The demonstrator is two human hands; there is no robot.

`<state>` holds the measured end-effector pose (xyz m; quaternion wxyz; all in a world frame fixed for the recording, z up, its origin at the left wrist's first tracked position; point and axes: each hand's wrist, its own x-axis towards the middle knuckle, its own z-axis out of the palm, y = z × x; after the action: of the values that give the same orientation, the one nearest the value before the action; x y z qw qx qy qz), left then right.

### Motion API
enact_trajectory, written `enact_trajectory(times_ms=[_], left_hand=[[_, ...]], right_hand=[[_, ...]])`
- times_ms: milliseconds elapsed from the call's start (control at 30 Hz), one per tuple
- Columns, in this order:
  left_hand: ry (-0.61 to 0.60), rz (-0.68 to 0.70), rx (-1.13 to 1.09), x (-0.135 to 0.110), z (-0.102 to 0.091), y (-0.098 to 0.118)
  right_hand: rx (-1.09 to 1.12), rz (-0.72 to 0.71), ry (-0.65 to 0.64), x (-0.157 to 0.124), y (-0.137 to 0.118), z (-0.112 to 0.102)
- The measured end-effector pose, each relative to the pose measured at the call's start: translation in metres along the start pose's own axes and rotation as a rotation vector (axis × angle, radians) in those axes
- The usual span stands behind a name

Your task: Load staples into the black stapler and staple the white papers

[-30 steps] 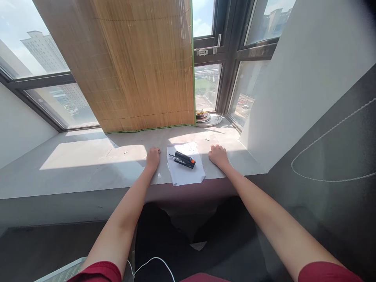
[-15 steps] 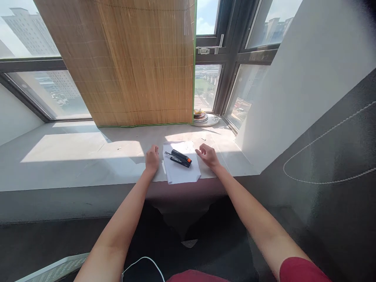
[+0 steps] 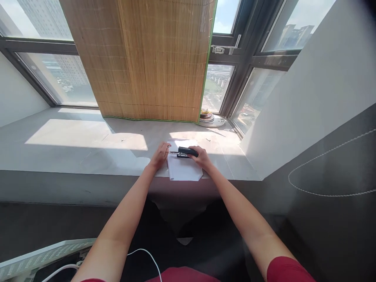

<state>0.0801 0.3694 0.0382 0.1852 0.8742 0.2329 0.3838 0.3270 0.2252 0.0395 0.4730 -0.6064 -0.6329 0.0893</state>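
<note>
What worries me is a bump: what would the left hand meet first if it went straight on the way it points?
Most likely the paper, whose far left corner lies by the left hand. The stapler under the right hand sits just right of that line; depth is unclear.

Two hands: left hand (image 3: 160, 154), right hand (image 3: 200, 156). One stapler (image 3: 185, 152). One paper (image 3: 183, 170), sheet count unclear. One bamboo blind (image 3: 147, 58) at 12 o'clock. One pile of plates (image 3: 210, 117) at 1 o'clock. One white cable (image 3: 147, 254) at 6 o'clock.

A black stapler (image 3: 184, 152) lies flat across white paper sheets (image 3: 185, 169) at the sill's edge.
</note>
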Motion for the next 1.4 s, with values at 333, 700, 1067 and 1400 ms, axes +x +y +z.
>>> enact_trajectory(times_ms=[333, 700, 1067, 1400], left_hand=[[-0.163, -0.04, 0.066, 0.003, -0.004, 0.011], [-0.309, -0.035, -0.034, 0.007, -0.005, 0.009], [-0.299, -0.059, -0.087, 0.008, -0.007, 0.011], [-0.264, -0.131, -0.196, 0.008, -0.008, 0.004]], right_hand=[[-0.057, 0.019, -0.098, -0.003, 0.0, 0.002], [-0.048, 0.004, -0.111, -0.002, -0.001, 0.0], [-0.059, 0.003, -0.103, -0.001, -0.001, 0.0], [-0.016, -0.015, -0.091, -0.002, 0.003, 0.001]])
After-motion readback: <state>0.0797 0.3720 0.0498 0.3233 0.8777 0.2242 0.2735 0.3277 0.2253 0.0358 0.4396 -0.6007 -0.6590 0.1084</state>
